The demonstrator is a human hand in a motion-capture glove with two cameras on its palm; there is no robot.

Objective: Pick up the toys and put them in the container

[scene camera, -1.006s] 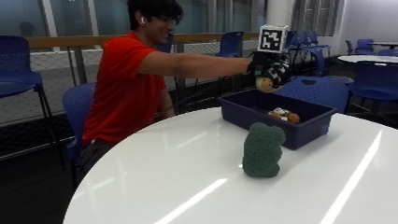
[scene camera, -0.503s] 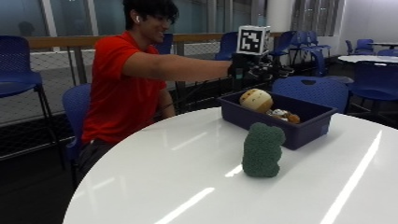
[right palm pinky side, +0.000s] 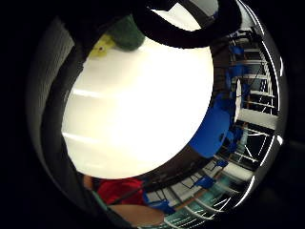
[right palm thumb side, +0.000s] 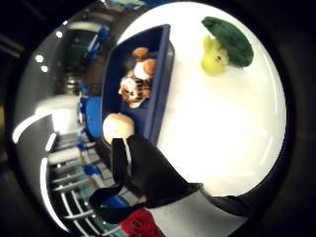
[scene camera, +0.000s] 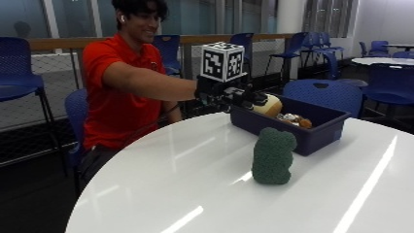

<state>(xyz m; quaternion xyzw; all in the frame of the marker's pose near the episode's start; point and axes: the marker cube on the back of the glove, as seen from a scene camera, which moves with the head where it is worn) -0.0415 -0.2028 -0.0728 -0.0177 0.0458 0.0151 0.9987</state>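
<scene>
- Your gloved right hand (scene camera: 228, 94) hangs over the table's far edge, just beside the near end of the blue container (scene camera: 309, 132). Its fingers look relaxed and close on nothing, which fits a hand that has just let go of its load. Half a second ago it was higher and right above the bin.
- The round cream toy (scene camera: 267, 105) now lies inside the container at the end nearest your hand. Half a second ago it was in the air above the bin, and a second ago it was in your grip.
- The tiger-striped toy (right palm thumb side: 131, 90) and an orange-and-white one lie further along in the same bin, much as before.
- The green plush toy (scene camera: 273, 156) stands upright on the table, just in front of the container's long wall and apart from it, unmoved in that time. The thumb side palm view shows its yellow face turned away from the outside camera.
- It is the one toy left outside, so I judge it your next pick.
</scene>
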